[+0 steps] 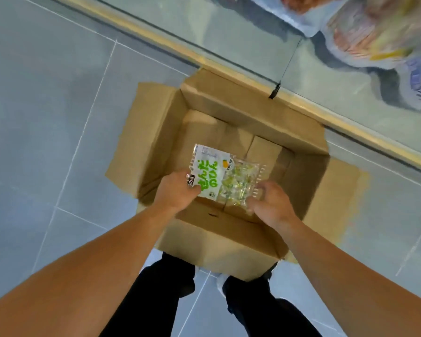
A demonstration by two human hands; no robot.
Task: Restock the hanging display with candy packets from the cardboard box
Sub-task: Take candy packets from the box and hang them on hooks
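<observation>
Both bare forearms reach down and forward over an open cardboard box [229,132]. The left hand [175,190] curls its fingers round the near left edge of a candy packet [219,176], thumb on the white printed face. The right hand [270,203] pinches the packet's clear end, fingertips bent under the crinkled film. The packet lies flat between the two sets of fingers, held above the box's bare bottom. Beyond the fingertips the far flap leans against a yellow-edged shelf base [229,66]. The box sits on grey floor tiles [46,105]; blurred hanging packets [374,32] show at upper right.
</observation>
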